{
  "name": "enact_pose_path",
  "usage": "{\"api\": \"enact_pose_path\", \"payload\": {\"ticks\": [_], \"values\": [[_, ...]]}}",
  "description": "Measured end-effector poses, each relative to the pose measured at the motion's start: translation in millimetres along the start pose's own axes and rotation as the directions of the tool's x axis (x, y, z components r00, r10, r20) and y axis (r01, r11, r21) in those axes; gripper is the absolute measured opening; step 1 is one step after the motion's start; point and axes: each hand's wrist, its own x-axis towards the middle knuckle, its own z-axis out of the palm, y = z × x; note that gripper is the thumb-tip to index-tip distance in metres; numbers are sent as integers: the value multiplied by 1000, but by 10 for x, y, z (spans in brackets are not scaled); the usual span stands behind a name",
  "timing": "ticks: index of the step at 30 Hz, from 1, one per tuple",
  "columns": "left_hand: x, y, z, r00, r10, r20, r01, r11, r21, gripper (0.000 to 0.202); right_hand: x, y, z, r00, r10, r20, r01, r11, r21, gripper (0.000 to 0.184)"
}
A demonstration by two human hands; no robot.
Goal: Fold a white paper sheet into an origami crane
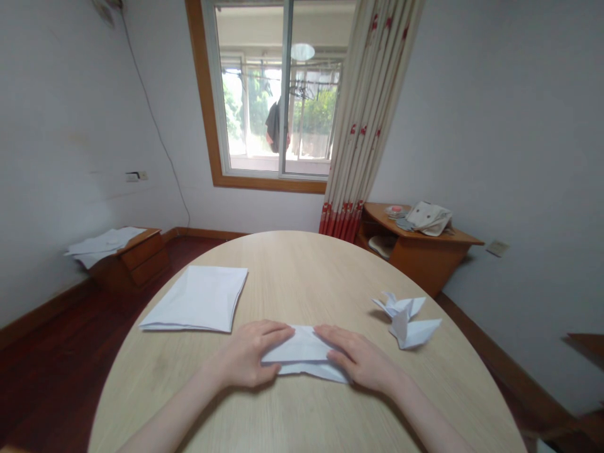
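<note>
A white sheet of paper (302, 347), folded into a wide band, lies on the round wooden table (292, 418) in front of me. Its lower layer shows along the near edge, slightly wavy. My left hand (250, 353) grips the left end, fingers on top and thumb at the near edge. At the other end, my right hand (361, 357) holds the paper the same way, its fingers resting along the top. Parts of both ends are hidden under my fingers.
A pile of white paper (195, 299) lies at the table's left. Folded paper figures (408, 324), bird-like in shape, sit at the right. Beyond the table are a low drawer cabinet (141, 258), a corner desk (425, 251) and a curtain (363, 119) beside the window.
</note>
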Motion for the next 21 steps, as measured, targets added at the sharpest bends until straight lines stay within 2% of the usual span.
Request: {"api": "enact_pose_path", "payload": {"ticks": [4,7,10,14,17,19,21], "values": [[-15,-32,43,982,123,-140,-108,988,110,45,2,3,1,999,-19,-27,18,999,-36,46],[-33,-59,62,941,220,-256,-169,964,206,31,20,2,2,997,-7,-74,-2,993,-120,48],[-42,-76,61,898,253,-359,-173,955,241,26,38,4,-6,984,-49,-170,11,976,-216,46],[-40,-79,60,868,209,-451,-136,972,190,27,44,-8,-23,922,-208,-327,89,935,-343,45],[-26,-63,71,848,128,-514,-86,991,105,27,54,-65,-13,851,-290,-437,93,903,-419,55],[-11,-42,80,829,57,-557,-38,998,45,28,68,-125,18,818,-288,-499,53,900,-432,66],[7,-19,88,809,-14,-588,17,1000,-1,31,86,-182,69,811,-224,-541,-17,914,-405,72]]}}
